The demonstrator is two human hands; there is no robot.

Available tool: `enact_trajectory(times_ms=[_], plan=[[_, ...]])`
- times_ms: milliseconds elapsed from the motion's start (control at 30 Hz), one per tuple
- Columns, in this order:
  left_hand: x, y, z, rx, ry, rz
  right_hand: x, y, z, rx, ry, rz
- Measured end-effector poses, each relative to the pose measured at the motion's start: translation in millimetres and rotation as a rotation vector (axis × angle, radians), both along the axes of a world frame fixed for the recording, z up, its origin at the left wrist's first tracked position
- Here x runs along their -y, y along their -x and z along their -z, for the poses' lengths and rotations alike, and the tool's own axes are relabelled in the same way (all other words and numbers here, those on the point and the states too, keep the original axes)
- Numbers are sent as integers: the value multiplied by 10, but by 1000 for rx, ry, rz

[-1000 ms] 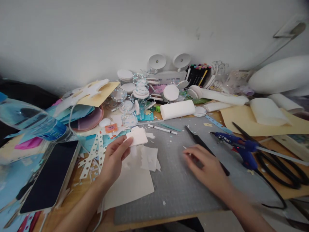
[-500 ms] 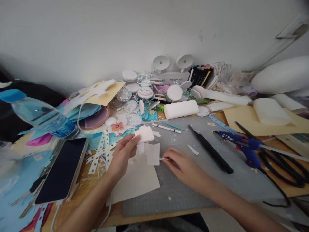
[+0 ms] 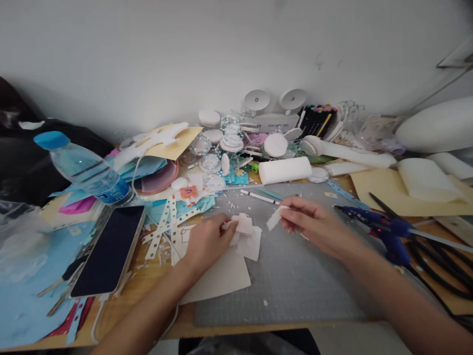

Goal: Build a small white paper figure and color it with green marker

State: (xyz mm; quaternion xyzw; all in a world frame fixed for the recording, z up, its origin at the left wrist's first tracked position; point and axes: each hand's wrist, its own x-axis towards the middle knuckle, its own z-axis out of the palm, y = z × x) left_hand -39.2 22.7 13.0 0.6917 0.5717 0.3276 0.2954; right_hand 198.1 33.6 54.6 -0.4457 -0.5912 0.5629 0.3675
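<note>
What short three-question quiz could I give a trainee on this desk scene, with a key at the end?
1. Multiple choice: what does the right hand hold?
A) the black-screened rectangular phone
B) a small, flat white piece
C) the black-handled scissors
2. True or false: the clear plastic bottle has its round blue cap on.
3. Short answer: what colour is the light glowing on the blue plastic glue gun?

Key: 1. B; 2. True; 3. Red.
</note>
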Motion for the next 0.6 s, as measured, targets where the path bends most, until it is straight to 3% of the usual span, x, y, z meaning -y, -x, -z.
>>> enact_trajectory(times_ms=[133,200,367,500,600], plan=[[-18,17,-47,-45,-332,-35,-58,119,84,-133,60,20],[-15,12,-65,27,-378,-26,-66,186,149,-179,81,19],[46,-32,-87,269,-229,89,-20,286,329,-249,121,17],[109,-37,-127,305,-61,93,43,314,430,-221,100,67],[115,-37,-151,260,-62,128,92,342,482,-191,64,98]])
